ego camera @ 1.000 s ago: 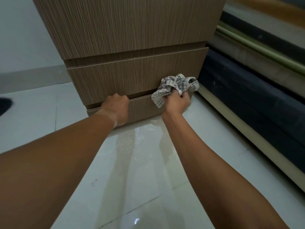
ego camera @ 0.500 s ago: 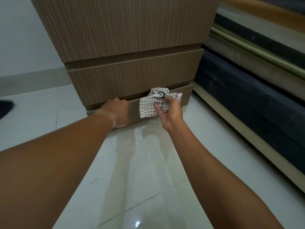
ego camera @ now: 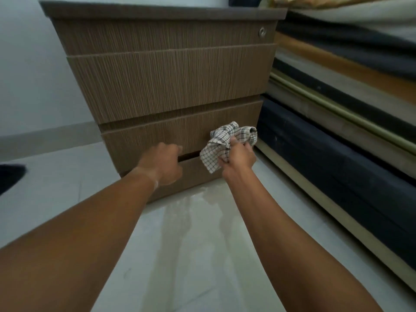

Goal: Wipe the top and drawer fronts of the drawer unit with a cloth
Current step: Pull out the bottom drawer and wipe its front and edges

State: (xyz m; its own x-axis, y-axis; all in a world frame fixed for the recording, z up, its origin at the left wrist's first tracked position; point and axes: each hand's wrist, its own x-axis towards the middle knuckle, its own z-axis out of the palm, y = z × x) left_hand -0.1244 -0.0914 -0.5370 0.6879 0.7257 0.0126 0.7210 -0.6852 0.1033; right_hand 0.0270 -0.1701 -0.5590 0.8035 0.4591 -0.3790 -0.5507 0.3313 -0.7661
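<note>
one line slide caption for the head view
Right hand presses a checked cloth to the drawer unit; left hand grips its lowest drawer.

Colours and patterns: drawer unit, cloth, floor, wall, stacked mattresses.
Unit [ego camera: 166, 86]: brown wood grain with fine vertical streaks, darker grey-brown top, silver lock [ego camera: 262, 31]. Cloth [ego camera: 227, 143]: white with a dark thin-line check. Floor [ego camera: 202, 255]: glossy off-white tiles. Wall [ego camera: 27, 70]: pale blue-white, grey skirting. Mattresses [ego camera: 351, 122]: bands of navy, black, orange-tan, olive and cream.

Both bare forearms stretched forward, left hand [ego camera: 162, 163] curled (fingertips hidden), right hand [ego camera: 239, 156] fisted around cloth [ego camera: 221, 144]
</note>
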